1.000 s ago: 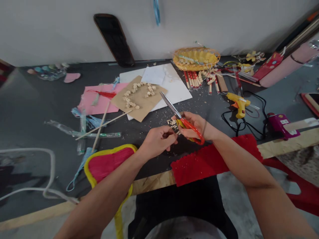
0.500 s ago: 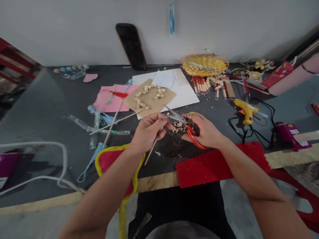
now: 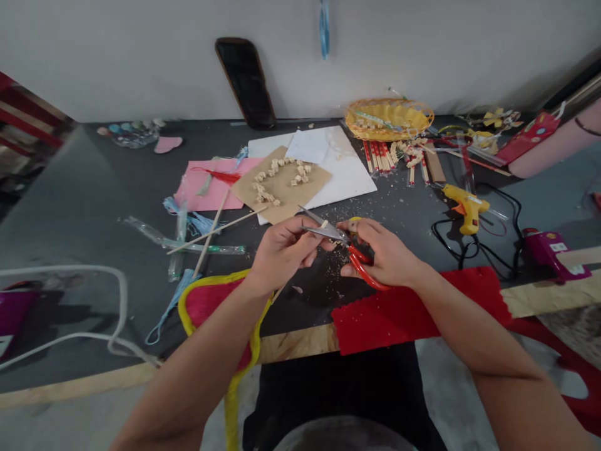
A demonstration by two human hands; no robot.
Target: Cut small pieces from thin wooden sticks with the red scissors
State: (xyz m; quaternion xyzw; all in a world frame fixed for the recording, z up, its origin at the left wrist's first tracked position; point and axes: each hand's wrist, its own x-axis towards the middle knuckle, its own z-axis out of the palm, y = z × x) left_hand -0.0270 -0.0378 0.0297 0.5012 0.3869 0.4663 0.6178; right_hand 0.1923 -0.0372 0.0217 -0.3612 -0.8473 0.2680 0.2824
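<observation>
My right hand [image 3: 387,250] is closed around the red handles of a pair of scissors [image 3: 362,266], whose blades point left and stand apart. A thin wooden stick [image 3: 278,293] is pinched in my left hand [image 3: 286,250]; its lower end shows under the palm. The pale tip of the stick appears between the scissor blades, close to my left fingertips. Beneath the scissors, cut bits of wood lie on the dark table, mostly hidden by the blades and my hands. Beyond them, small wooden pieces [image 3: 267,197] form a curved line on a brown card [image 3: 286,188].
A glue gun [image 3: 467,207] with a black cord lies at the right. A yellow basket [image 3: 389,119] and red-wrapped stick bundles [image 3: 378,156] sit at the back. Red cloth [image 3: 417,307] lies along the front edge. Two sticks [image 3: 211,235] cross at the left; a phone [image 3: 246,81] leans on the wall.
The scissors have tilted and shifted slightly left, and the stick's tip now shows between the blades. The stick's lower end is less visible beneath my left hand.
</observation>
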